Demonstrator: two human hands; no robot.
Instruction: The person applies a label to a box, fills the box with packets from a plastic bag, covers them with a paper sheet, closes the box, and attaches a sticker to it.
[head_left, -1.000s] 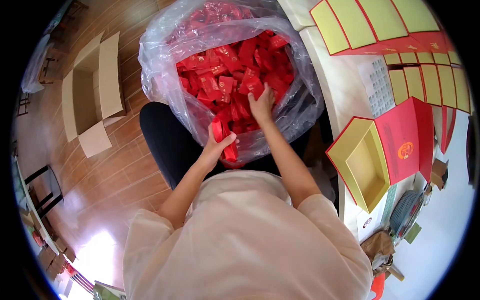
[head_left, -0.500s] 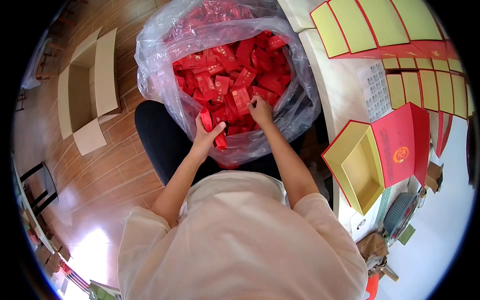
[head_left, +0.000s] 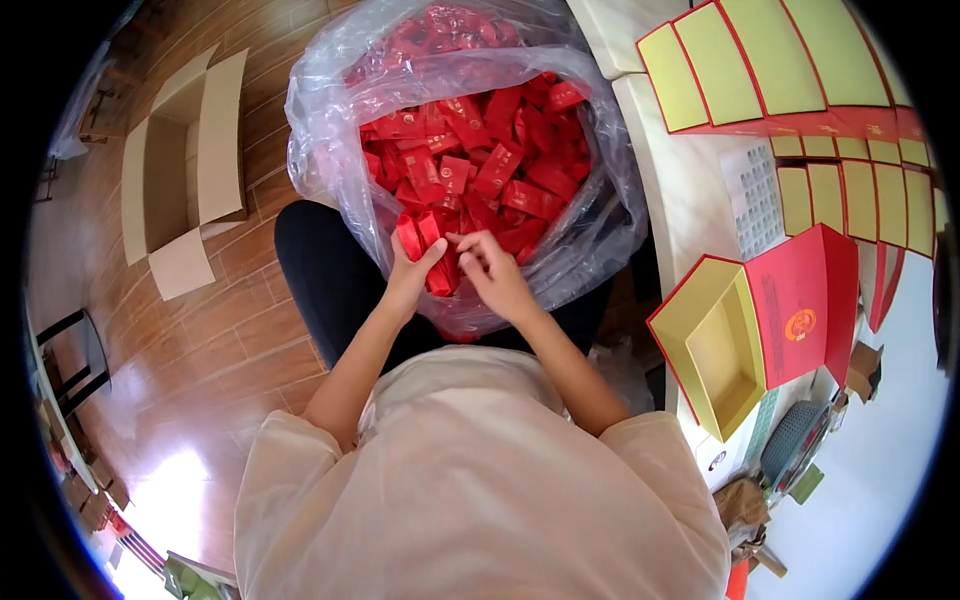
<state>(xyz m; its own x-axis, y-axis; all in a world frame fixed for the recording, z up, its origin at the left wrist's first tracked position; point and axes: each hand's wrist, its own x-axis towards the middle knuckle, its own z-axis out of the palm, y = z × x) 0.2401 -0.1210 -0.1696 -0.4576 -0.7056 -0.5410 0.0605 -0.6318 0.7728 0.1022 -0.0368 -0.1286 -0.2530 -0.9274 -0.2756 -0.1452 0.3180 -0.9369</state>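
Observation:
A large clear plastic bag [head_left: 620,190] stands open in front of me, filled with small red packets [head_left: 465,120]. My left hand [head_left: 408,275] is closed round several red packets [head_left: 421,235] at the bag's near edge. Beside it on the right, my right hand [head_left: 492,272] has its fingers bent, with the fingertips close to the held packets. Whether those fingertips pinch a packet cannot be made out.
An open cardboard box [head_left: 170,185] is on the wooden floor at the left. On the white table [head_left: 670,200] at the right are an open red-and-gold box [head_left: 725,340], a printed sheet [head_left: 755,195] and rows of gold-lined boxes [head_left: 775,60]. A black chair frame [head_left: 80,365] is far left.
My right hand has come from among the packets in the bag to beside my left hand. Another red packet now shows next to the ones in my left hand.

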